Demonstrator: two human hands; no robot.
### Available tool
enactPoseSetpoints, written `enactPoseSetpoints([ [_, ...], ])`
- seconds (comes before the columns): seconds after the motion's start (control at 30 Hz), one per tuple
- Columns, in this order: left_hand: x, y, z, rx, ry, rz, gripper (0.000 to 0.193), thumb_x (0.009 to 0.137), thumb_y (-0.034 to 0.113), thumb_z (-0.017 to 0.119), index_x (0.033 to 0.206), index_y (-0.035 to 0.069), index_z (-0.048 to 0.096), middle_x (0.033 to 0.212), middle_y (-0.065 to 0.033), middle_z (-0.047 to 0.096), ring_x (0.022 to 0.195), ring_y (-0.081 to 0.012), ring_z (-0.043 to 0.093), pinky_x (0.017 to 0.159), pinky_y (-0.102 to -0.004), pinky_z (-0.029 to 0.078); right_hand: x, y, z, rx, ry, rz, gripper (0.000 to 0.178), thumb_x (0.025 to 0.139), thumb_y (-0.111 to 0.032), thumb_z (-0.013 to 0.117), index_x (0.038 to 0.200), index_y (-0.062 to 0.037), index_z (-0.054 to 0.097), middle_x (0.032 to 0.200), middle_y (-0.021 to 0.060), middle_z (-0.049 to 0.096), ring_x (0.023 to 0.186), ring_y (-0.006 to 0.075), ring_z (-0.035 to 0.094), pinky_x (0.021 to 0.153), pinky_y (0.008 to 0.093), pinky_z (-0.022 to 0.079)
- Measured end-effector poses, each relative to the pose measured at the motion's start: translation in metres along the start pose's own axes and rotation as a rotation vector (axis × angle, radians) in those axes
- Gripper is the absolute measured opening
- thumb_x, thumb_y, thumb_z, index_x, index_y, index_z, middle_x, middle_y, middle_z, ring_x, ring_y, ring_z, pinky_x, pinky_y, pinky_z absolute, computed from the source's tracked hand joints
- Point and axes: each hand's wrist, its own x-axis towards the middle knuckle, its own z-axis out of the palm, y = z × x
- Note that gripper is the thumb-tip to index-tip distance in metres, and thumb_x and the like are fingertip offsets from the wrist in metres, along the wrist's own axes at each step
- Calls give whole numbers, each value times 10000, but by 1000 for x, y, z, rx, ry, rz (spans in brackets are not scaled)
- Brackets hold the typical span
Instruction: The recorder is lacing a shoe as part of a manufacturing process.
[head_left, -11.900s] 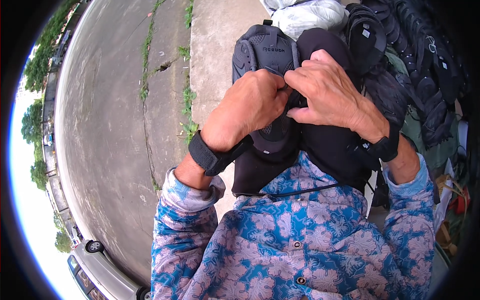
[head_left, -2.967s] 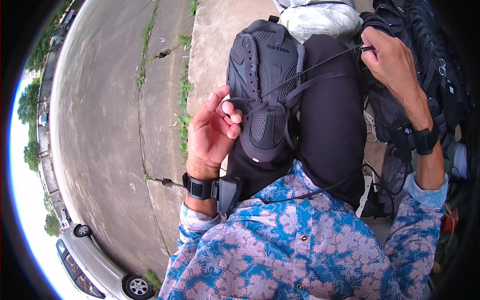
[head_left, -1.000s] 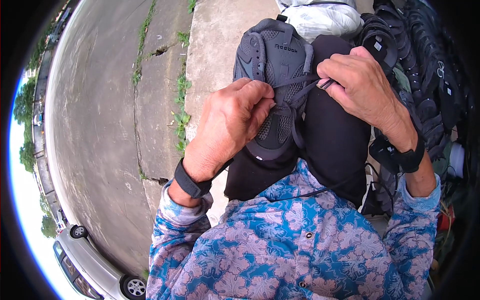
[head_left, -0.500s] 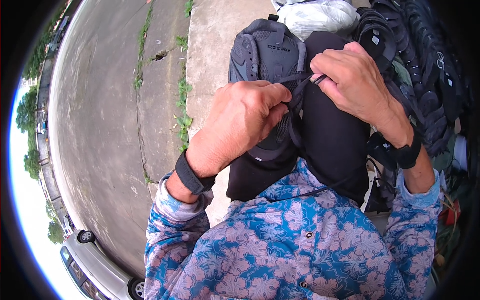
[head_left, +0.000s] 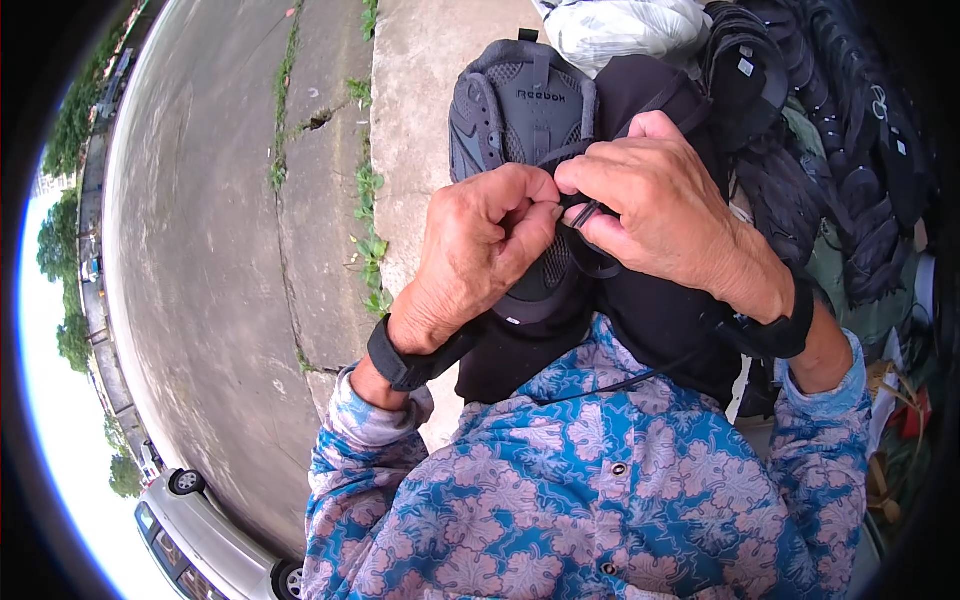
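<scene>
Pinching the lace [head_left: 562,153] in the left hand [head_left: 480,235], thumb and forefinger closed; clutching more of it in the right hand [head_left: 660,200], curled nearly closed! Working over the shoe [head_left: 540,115], on the left thigh [head_left: 500,365], toe toward the shirt [head_left: 590,450]. Wide open leftward, over the ledge [head_left: 405,130] and out across the ground [head_left: 200,250]; crowded rightward by the black pile [head_left: 850,150], hemmed in ahead by the white bag [head_left: 625,30]. Nearly fingertip to fingertip now, visibly apart half a second ago!
</scene>
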Motion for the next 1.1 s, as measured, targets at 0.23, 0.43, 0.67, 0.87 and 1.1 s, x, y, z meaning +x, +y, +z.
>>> enactPoseSetpoints([
  [0.23,3,-3,2,-19,41,59,89,849,67,667,926,22,665,712,-141,635,590,-256,635,556,-325,496,4,-3,5,-23,86,-4,108,684,-57,681,762,-56,606,674,64,602,680,262,623,685,385,416],
  [0.43,8,5,-13,117,-128,68,127,867,86,683,979,26,678,681,-106,626,601,-207,598,565,-316,485,2,-7,5,-59,107,-53,135,675,-55,688,770,-65,593,680,61,600,699,259,636,688,385,427],
  [0.67,4,6,-14,28,-155,-55,125,855,55,724,961,12,675,649,-30,593,600,-72,521,550,-252,444,-3,-3,-11,-130,95,48,152,744,-88,714,821,-64,585,708,69,605,709,260,631,713,386,419],
  [0.87,3,18,-14,23,-189,44,128,846,57,738,945,13,670,662,-38,601,600,-70,529,543,-248,437,-5,7,-21,-257,-63,10,143,781,-84,702,807,-65,562,710,78,587,716,275,615,709,382,401],
  [1.1,1,28,0,13,-266,167,146,838,59,741,957,13,670,698,-84,631,617,-136,643,543,-273,487,-10,30,-58,-503,-53,4,113,819,-40,639,865,-56,537,747,103,579,755,303,607,700,393,403],
])
